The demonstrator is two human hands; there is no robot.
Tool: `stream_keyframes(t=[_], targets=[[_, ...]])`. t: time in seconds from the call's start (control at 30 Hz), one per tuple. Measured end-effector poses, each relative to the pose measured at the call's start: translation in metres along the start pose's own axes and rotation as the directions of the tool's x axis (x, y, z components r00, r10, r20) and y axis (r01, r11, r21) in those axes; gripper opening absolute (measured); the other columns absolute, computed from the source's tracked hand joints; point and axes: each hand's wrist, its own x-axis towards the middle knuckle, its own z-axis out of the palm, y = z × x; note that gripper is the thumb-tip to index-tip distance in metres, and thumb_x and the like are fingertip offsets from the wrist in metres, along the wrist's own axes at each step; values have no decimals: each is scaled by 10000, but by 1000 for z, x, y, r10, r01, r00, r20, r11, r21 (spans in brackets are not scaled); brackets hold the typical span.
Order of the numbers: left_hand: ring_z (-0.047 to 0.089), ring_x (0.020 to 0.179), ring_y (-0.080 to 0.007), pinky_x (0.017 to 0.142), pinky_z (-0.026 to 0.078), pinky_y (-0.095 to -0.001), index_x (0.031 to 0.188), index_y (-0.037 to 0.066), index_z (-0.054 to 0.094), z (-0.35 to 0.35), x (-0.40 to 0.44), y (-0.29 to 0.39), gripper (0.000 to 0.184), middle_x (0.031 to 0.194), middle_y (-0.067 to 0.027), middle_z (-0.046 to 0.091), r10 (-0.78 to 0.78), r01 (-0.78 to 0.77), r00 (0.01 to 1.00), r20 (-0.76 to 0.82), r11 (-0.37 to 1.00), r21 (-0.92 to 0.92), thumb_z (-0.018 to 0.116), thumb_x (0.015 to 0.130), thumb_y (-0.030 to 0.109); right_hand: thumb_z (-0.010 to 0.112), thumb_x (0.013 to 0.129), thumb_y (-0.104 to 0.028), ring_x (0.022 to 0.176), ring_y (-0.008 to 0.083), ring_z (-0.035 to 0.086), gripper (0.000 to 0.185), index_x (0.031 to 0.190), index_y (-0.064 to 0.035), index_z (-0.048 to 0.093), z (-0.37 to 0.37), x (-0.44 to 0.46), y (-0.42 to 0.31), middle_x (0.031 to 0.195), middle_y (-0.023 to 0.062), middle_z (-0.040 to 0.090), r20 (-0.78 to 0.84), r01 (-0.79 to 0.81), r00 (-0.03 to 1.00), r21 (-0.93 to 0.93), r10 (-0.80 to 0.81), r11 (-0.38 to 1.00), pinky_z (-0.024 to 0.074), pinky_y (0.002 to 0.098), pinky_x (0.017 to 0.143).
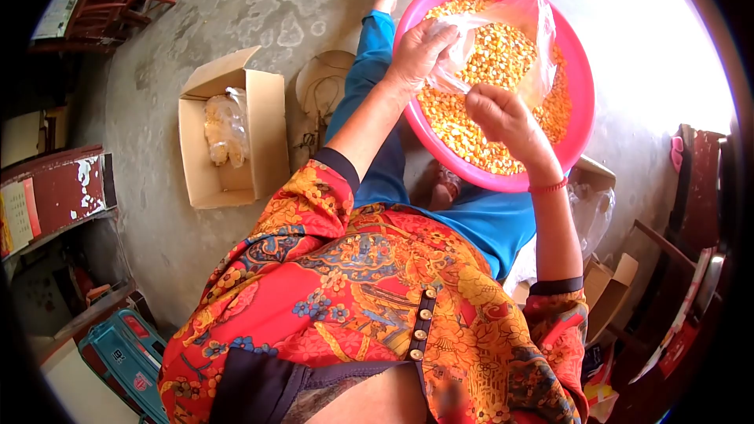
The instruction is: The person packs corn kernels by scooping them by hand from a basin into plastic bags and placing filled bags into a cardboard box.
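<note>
A clear plastic bag (pixel 538 47) is stretched between my two hands above a pink basin (pixel 580 71) full of yellow corn kernels (pixel 503 55). My left hand (pixel 424 51) is closed on the bag's edge at the basin's left rim. Over the kernels, my right hand (pixel 506 118) is curled into a fist and pinches another part of the bag. The bag hangs open toward the far side of the basin, and kernels show through it; whether any lie inside it I cannot tell.
An open cardboard box (pixel 265 126) with a filled plastic bag (pixel 226 127) stands on the floor at the left. More boxes (pixel 609 290) and a clear bag (pixel 591 216) are at the right. Dark red furniture (pixel 691 196) lines the right side; a teal case (pixel 122 357) is lower left.
</note>
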Motion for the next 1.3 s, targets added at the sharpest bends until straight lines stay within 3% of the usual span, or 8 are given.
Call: stream_keyframes(t=[0.37, 0.43, 0.57, 0.7, 0.77, 0.8, 1.03, 1.3], targets=[[496, 638, -27, 572, 394, -172, 913, 70, 611, 0, 0, 0, 142, 736, 52, 572, 24, -25, 1000, 7, 999, 30, 632, 838, 189, 595, 784, -139, 849, 254, 597, 151, 909, -89, 663, -69, 53, 13, 960, 85, 624, -299, 130, 700, -840, -649, 527, 460, 355, 771], [484, 625, -24, 563, 388, -170, 909, 72, 613, 0, 0, -2, 136, 725, 57, 562, 31, -31, 1000, 6, 999, 25, 628, 841, 189, 592, 779, -116, 880, 251, 583, 135, 894, -99, 660, -64, 37, 6, 957, 61, 624, -440, 152, 733, -637, -518, 756, 459, 352, 770], [482, 623, -13, 553, 389, -172, 922, 73, 615, -3, 0, 0, 136, 735, 56, 567, -4, 3, 999, 37, 1000, 9, 615, 849, 187, 633, 737, -132, 993, 241, 523, 289, 1018, -194, 617, -58, 6, -15, 1059, 38, 570, -312, -117, 401, -950, -861, 289, 397, 379, 873], [506, 650, -20, 567, 406, -177, 970, 54, 617, -1, -4, 1, 180, 789, 44, 598, -25, 25, 1000, 17, 1000, 19, 611, 853, 192, 630, 747, -118, 992, 228, 516, 370, 1111, -153, 572, -75, 9, 6, 1052, 59, 565, -475, -280, 325, -874, -817, 397, 391, 384, 879], [518, 666, -23, 574, 413, -179, 986, 46, 616, 0, -2, 4, 199, 811, 37, 608, -37, 37, 999, -21, 999, 21, 610, 854, 194, 570, 821, -103, 812, 153, 553, 228, 1044, -67, 603, -100, 8, 21, 833, 46, 598, -745, -86, 603, -417, -286, 905, 436, 284, 772], [527, 673, -27, 579, 420, -183, 980, 38, 621, -4, -1, 7, 201, 813, 31, 614, -43, 44, 999, -11, 996, 76, 609, 855, 194, 514, 872, -97, 676, 82, 517, 162, 959, -15, 624, -103, 7, 33, 679, 8, 562, -661, 287, 649, -246, -377, 926, 422, 201, 661], [466, 562, -10, 518, 393, -182, 779, 32, 642, 8, 29, 58, 184, 648, 49, 560, 184, -163, 982, 36, 744, 648, 631, 839, 206, 514, 880, -84, 691, 83, 515, 219, 1041, 41, 591, -122, -16, -13, 762, 23, 565, -480, 556, 800, 369, -360, 745, 442, 215, 736], [389, 454, -14, 414, 307, -178, 753, 72, 632, 71, 61, 124, 176, 555, 77, 473, 155, -177, 984, 89, 907, 383, 575, 862, 197, 469, 895, -85, 857, 84, 509, 384, 1260, 32, 440, -119, -7, -70, 956, 22, 550, -412, 588, 760, 107, -503, 801, 409, 224, 792]])
